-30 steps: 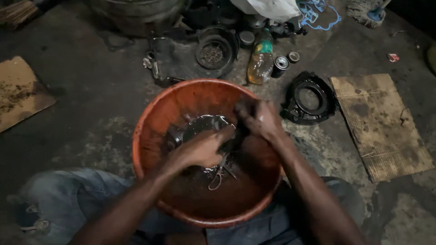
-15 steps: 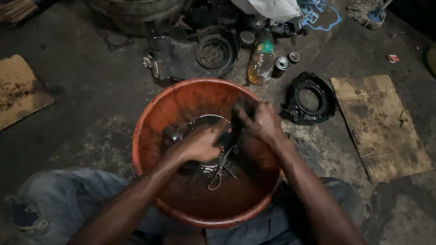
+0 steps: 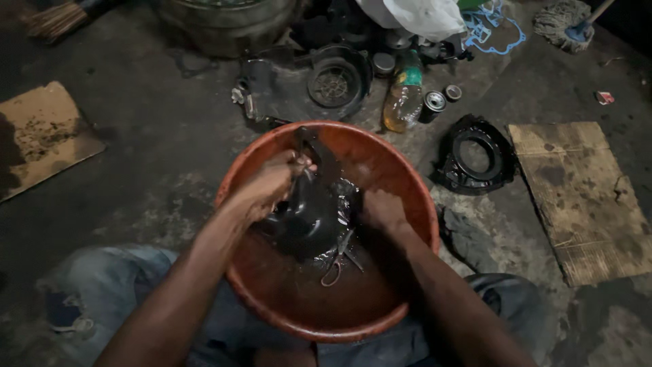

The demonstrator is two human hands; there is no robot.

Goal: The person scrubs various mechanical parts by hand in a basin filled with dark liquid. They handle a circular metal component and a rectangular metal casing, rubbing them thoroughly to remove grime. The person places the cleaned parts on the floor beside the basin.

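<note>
A large orange plastic basin [image 3: 401, 183] stands on the floor between my knees, with dark oily liquid in its bottom. My left hand [image 3: 272, 182] grips the upper edge of a black, wet engine part [image 3: 309, 211] and holds it tilted up out of the liquid. My right hand [image 3: 382, 209] is down in the basin at the part's right side, fingers closed against it. A pair of pliers [image 3: 337, 258] lies in the liquid just below the part.
On the floor beyond the basin lie a black engine cover with a round fan grille [image 3: 336, 81], a bottle of yellow liquid [image 3: 403, 102], two small cans [image 3: 433, 102] and a black ring housing [image 3: 475, 156]. Cardboard sheets lie at the right [image 3: 584, 197] and the left [image 3: 47, 136].
My left hand has risen toward the basin's far rim, lifting the black part up out of the liquid. My right hand has dropped lower beside it. The view has shifted slightly.
</note>
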